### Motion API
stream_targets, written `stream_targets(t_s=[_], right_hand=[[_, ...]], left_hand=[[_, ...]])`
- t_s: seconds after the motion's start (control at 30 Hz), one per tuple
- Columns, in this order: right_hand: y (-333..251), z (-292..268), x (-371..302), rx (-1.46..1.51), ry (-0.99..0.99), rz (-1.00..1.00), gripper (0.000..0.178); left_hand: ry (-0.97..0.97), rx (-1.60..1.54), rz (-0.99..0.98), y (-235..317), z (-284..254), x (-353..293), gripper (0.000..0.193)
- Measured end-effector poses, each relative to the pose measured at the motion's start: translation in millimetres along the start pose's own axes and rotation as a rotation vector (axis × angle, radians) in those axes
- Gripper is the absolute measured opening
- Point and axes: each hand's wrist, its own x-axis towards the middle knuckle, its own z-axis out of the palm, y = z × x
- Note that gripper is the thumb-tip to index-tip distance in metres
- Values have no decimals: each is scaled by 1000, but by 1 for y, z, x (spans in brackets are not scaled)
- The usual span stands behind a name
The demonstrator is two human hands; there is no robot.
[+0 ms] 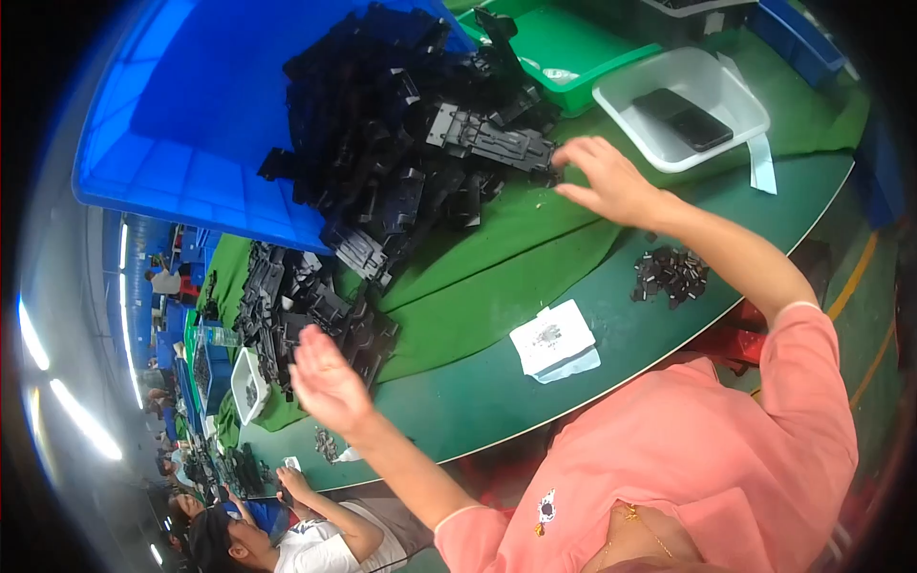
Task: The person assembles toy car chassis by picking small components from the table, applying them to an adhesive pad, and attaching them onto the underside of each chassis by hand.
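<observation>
A large heap of black moulded plastic parts (pixel 373 134) spills from a tipped blue bin onto the green cloth. My right hand (pixel 609 181) is at the heap's right side, thumb and fingers apart. Its fingertips are close to the end of a long grey-black plastic frame (pixel 492 137); whether they touch it I cannot tell. Lower left, my left hand (pixel 330 380) is held with its fingers stretched out and nothing in it. Beside it lies a second pile of black plastic parts (pixel 320 310), partly hidden by the hand.
The blue bin (pixel 191 162) fills the upper left. A green tray (pixel 573 48) and a white tub (pixel 659 153) holding a black phone-like slab (pixel 683 119) stand at the back right. Small black pieces (pixel 671 275) and a white paper packet (pixel 554 339) lie near the table edge. Another person (pixel 325 535) sits lower left.
</observation>
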Motion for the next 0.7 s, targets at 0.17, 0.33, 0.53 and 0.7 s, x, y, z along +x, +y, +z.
stream_targets(t_s=[0.17, 0.33, 0.53, 0.7], right_hand=[[21, 33, 30, -114, -98, 197, 50], [3, 24, 27, 138, -98, 293, 49], [-59, -10, -1, 538, -204, 452, 54], [-96, -25, -35, 1176, -550, 639, 42]], left_hand=[[25, 80, -211, -59, 13, -65, 43], [60, 151, -289, -77, 18, -100, 44], [-73, 173, -371, -95, 37, -109, 45], [-484, 1089, 583, -115, 71, -120, 53]])
